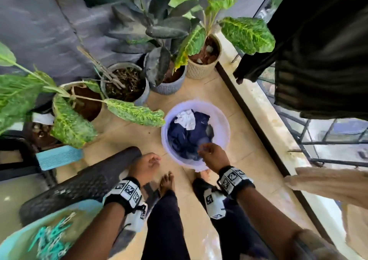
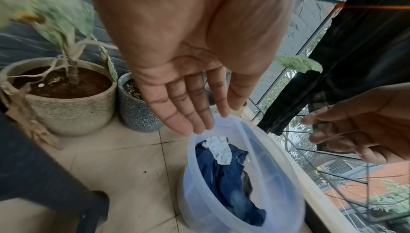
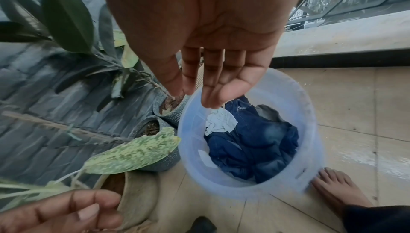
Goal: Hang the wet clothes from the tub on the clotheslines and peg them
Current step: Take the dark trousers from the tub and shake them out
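So the translucent plastic tub [image 1: 224, 120] sits on the tiled balcony floor [image 1: 249, 156], just in front of the person's bare feet, with a row of potted plants [image 1: 123, 84] behind it and to the left. Inside it there's a crumpled dark blue garment [image 1: 187, 136] with a small white cloth [image 1: 186, 119] bunched on top near the far side.

The right hand [image 1: 214, 155] hovers over the near edge of the tub, fingers relaxed and pointing down toward the clothes, holding nothing; the right wrist view shows it well above the fabric, not touching. The left hand [image 1: 144, 165] hangs a bit left of the tub, fingers loosely stretched out, also empty.

A black garment [image 1: 318, 50] hangs up on the right, and the left wrist view shows an orange clothesline [image 2: 377, 7] running across it. A beige cloth [image 1: 328, 182] hangs lower on the right. Down in the bottom left corner there's a light blue basin [image 1: 18, 241] with teal clothes pegs [image 1: 51, 237] in it, next to a dark woven chair arm [image 1: 85, 180].
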